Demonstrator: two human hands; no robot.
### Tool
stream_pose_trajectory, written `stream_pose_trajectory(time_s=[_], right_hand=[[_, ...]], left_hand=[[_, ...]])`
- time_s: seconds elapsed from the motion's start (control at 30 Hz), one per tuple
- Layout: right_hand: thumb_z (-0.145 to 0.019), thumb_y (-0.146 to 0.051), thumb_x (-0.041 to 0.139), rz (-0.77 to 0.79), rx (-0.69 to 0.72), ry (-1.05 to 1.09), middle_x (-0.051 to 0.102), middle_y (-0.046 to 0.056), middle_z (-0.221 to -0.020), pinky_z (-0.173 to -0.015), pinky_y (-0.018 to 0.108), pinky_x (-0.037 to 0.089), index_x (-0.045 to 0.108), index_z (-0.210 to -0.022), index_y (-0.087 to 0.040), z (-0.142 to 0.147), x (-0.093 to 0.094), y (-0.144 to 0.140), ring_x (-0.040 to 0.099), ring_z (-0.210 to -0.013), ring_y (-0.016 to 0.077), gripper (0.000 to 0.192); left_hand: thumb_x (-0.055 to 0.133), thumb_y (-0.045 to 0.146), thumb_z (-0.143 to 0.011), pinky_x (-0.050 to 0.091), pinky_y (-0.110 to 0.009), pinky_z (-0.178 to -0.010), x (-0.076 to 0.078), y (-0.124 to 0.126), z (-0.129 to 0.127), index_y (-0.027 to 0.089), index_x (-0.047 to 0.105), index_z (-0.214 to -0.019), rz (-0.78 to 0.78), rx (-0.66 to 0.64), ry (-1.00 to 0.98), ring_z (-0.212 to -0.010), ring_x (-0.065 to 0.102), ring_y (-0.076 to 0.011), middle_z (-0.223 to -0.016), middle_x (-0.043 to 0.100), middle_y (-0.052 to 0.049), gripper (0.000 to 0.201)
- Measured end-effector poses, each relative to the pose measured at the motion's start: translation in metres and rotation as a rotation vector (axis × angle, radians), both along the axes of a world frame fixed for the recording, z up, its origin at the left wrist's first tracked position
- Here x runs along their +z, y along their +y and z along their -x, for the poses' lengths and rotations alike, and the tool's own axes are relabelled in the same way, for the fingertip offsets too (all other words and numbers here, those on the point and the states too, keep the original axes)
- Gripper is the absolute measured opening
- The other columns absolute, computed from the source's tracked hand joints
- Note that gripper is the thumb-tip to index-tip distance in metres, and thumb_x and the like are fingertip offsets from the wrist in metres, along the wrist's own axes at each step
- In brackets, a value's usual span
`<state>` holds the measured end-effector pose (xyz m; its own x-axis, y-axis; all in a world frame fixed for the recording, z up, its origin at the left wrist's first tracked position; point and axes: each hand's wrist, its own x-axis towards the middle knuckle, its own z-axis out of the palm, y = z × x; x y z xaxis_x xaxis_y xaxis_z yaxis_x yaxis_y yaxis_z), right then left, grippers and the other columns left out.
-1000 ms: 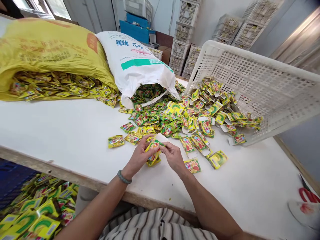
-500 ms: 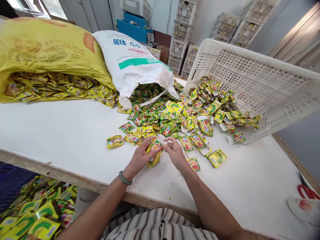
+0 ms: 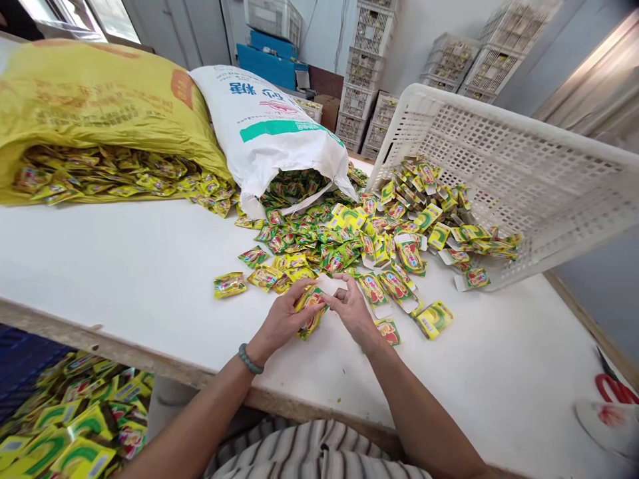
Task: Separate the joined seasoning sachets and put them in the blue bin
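Observation:
Between my hands, above the front of the white table, is a small yellow-green printed box (image 3: 310,313) with a white end flap (image 3: 328,285) standing out. My left hand (image 3: 287,316) grips the box by its left side, thumb across the front. Fingers of my right hand (image 3: 351,309) pinch at the flap end on the right. Small candy packets (image 3: 304,229) in green and yellow wrappers lie heaped just beyond my hands. Several flat boxes with white flaps (image 3: 397,287) rest to the right, and a lone yellow packet (image 3: 230,285) lies to the left.
A white sack (image 3: 279,143) and a yellow sack (image 3: 110,100) spill packets at the back. At the right a tipped white crate (image 3: 524,153) holds small boxes. Red scissors (image 3: 614,386) lie at the right edge. Below left, many boxes fill a blue crate (image 3: 24,359).
My right hand has shifted slightly at the box's end, and more of the white flap now shows. The view has moved a little; the surrounding things stay put.

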<state>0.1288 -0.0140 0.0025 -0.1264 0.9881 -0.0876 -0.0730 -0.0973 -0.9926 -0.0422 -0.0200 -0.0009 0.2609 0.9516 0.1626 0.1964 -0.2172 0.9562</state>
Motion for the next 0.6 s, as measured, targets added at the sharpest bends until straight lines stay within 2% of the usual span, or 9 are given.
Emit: stream_pose_trajectory(time_s=[0.1, 0.2, 0.3, 0.37, 0.5, 0.6], right_hand=[[-0.067, -0.037, 0.077, 0.031, 0.026, 0.053, 0.062, -0.004, -0.070, -0.062, 0.025, 0.041, 0.053, -0.117, -0.022, 0.001, 0.000, 0.001, 0.054, -0.064, 0.0122, 0.057], [-0.070, -0.036, 0.074, -0.044, 0.055, -0.022, 0.068, 0.002, -0.080, -0.064, 0.027, 0.043, 0.064, -0.103, -0.019, 0.001, 0.005, -0.001, 0.057, -0.069, 0.0140, 0.038], [-0.078, -0.032, 0.067, -0.280, 0.005, -0.209, 0.071, 0.005, -0.091, -0.069, 0.028, 0.045, 0.072, -0.092, -0.019, 0.001, 0.014, -0.007, 0.060, -0.079, 0.0163, 0.020], [-0.082, -0.032, 0.063, -0.349, 0.006, -0.266, 0.072, 0.005, -0.092, -0.072, 0.028, 0.045, 0.073, -0.088, -0.020, 0.003, 0.018, -0.010, 0.062, -0.084, 0.0174, 0.017], [-0.081, -0.033, 0.065, -0.254, -0.009, -0.250, 0.071, 0.004, -0.076, -0.067, 0.028, 0.045, 0.072, -0.075, -0.019, 0.008, 0.018, -0.011, 0.061, -0.073, 0.0160, 0.017], [-0.074, -0.037, 0.072, -0.128, -0.051, -0.151, 0.071, 0.003, -0.075, -0.067, 0.028, 0.047, 0.072, -0.077, -0.018, 0.009, 0.012, -0.008, 0.061, -0.069, 0.0155, 0.019]], left_hand=[[0.066, 0.037, -0.082, 0.049, -0.026, -0.072, 0.003, 0.000, -0.001, 0.021, 0.052, -0.108, 0.154, -0.088, -0.164, -0.079, 0.062, -0.0150, -0.087, 0.064, 0.001, 0.034], [0.071, 0.035, -0.079, 0.048, -0.022, -0.062, 0.007, -0.001, -0.001, 0.022, 0.046, -0.105, 0.304, -0.163, -0.329, -0.068, 0.062, -0.0119, -0.078, 0.063, 0.004, 0.038], [0.078, 0.032, -0.071, 0.052, -0.025, -0.066, 0.010, 0.000, -0.001, 0.024, 0.038, -0.107, 0.376, -0.111, -0.491, -0.073, 0.067, -0.0144, -0.083, 0.068, 0.003, 0.054], [0.082, 0.032, -0.066, 0.054, -0.027, -0.066, 0.011, 0.001, 0.001, 0.024, 0.038, -0.105, 0.417, -0.039, -0.538, -0.072, 0.069, -0.0166, -0.080, 0.070, 0.002, 0.059], [0.084, 0.035, -0.062, 0.054, -0.026, -0.062, 0.010, 0.001, 0.002, 0.019, 0.047, -0.101, 0.437, 0.035, -0.462, -0.066, 0.069, -0.0169, -0.073, 0.070, 0.001, 0.056], [0.085, 0.036, -0.060, 0.055, -0.027, -0.064, 0.010, 0.001, 0.000, 0.017, 0.052, -0.104, 0.426, 0.053, -0.416, -0.068, 0.070, -0.0182, -0.075, 0.071, 0.000, 0.058]])
